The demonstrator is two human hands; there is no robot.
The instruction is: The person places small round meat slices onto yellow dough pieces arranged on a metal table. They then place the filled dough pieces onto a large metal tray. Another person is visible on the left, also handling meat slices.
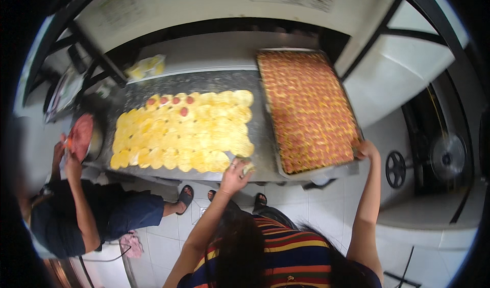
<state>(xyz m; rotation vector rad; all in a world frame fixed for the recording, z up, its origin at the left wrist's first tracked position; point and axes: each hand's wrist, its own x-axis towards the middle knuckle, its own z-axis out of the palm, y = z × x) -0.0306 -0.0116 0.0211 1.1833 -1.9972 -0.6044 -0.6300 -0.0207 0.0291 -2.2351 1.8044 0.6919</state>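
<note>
My left hand point(236, 177), with a ring on one finger, is closed around a small crumpled pale yellow-green piece point(248, 168) whose kind I cannot make out. It is at the counter's front edge, beside the near right corner of a sheet of overlapping yellow dough rounds point(184, 135). A few red round pieces point(184, 111) lie on the sheet's far left part. To the right stands a large rectangular metal tray point(280, 166), filled with rows of red pieces with yellow between them point(311, 109). My right hand point(365, 149) grips the tray's right rim near its front corner.
At the left, a co-worker's hands point(70, 153) hold a reddish mass point(81, 136) above the dark counter point(219, 81). A clear bag with yellow contents point(147, 67) lies at the back. A metal frame post point(97, 53) and a handwheel point(395, 168) flank the counter.
</note>
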